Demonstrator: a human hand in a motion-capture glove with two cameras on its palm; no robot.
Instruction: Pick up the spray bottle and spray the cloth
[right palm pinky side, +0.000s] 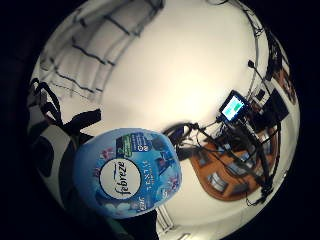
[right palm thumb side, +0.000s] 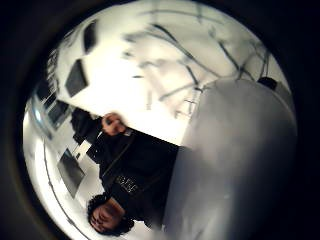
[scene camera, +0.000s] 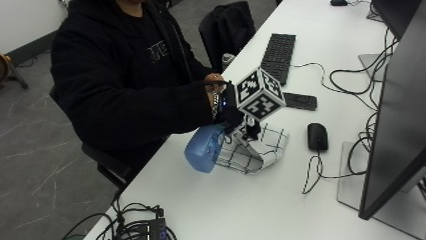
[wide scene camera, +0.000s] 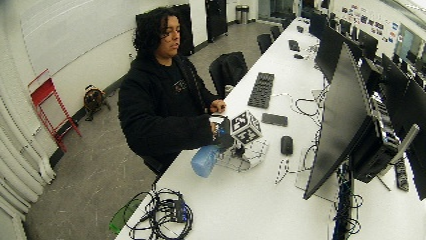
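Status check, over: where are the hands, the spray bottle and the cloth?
Gloved right hand grips blue spray bottle, tilted above table. Checked cloth bunched right beside it. Mouse nearby, nothing blocking.

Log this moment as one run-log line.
right hand: grips spray bottle | bottle: lifted, tilted beside cloth | cloth: on table

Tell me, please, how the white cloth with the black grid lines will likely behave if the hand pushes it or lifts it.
The cloth lies crumpled with raised folds on the table, so it is probably soft and floppy. If pushed, it would likely bunch rather than slide as one piece. It looks thin, so probably light, and should drape when lifted.
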